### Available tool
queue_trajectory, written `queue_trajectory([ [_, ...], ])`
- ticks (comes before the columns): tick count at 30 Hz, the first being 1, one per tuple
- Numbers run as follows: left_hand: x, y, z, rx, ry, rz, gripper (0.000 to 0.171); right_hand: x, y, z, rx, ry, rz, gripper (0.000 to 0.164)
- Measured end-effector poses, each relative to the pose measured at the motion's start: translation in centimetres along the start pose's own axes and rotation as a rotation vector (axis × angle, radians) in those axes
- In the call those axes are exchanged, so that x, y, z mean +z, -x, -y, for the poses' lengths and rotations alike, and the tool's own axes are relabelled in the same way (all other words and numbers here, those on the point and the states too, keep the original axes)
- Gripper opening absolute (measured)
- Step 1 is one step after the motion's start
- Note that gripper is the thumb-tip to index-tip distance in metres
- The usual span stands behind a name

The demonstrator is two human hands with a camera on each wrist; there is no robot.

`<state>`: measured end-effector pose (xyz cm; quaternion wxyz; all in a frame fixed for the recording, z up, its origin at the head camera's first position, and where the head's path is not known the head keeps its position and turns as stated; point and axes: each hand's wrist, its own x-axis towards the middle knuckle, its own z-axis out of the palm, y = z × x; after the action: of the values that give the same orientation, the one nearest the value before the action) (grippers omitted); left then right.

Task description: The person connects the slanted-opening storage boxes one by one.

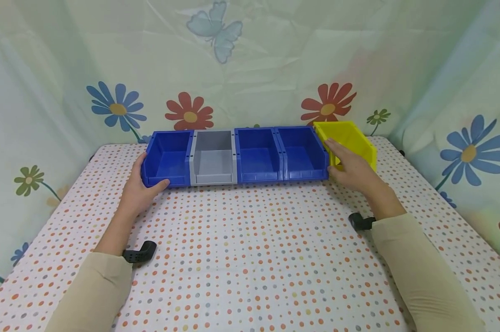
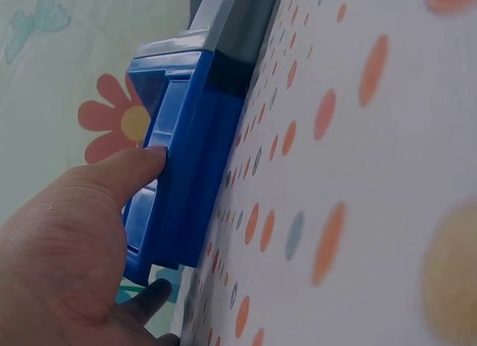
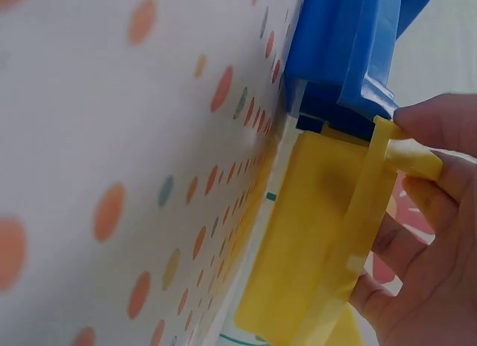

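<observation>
Side by side in a row stand a left blue bin (image 1: 170, 154), a grey bin (image 1: 214, 157), and two more blue bins (image 1: 258, 154) (image 1: 300, 154). My left hand (image 1: 139, 186) holds the row's left end, thumb on the front lip of the left blue bin (image 2: 182, 167) and fingers along its outer side. At the right end a yellow bin (image 1: 349, 138) sits slightly turned against the last blue bin. My right hand (image 1: 351, 170) grips the yellow bin's near left corner (image 3: 384, 133), fingers reaching inside its wall. The right thumb lies at the neighbouring blue bin's corner.
The bins are at the back of a table covered with a dotted cloth (image 1: 233, 258). Behind them hangs a curtain (image 1: 266, 60) with flowers and a butterfly, which also closes off both sides. Each wrist carries a small black camera (image 1: 141, 252).
</observation>
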<state>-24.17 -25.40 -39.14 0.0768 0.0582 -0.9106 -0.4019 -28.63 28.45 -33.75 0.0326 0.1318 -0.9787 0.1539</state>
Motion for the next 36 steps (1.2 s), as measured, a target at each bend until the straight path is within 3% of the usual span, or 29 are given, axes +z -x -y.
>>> queue_trajectory([
  [27,-0.15,-0.16,-0.21,0.012,0.005,-0.002,0.104,0.31,0.37,0.1,0.068,-0.013,0.065,0.075],
  [36,-0.23,0.16,0.07,0.008,0.007,0.008,0.105,0.03,0.36,0.55,0.047,0.009,0.083,0.078],
])
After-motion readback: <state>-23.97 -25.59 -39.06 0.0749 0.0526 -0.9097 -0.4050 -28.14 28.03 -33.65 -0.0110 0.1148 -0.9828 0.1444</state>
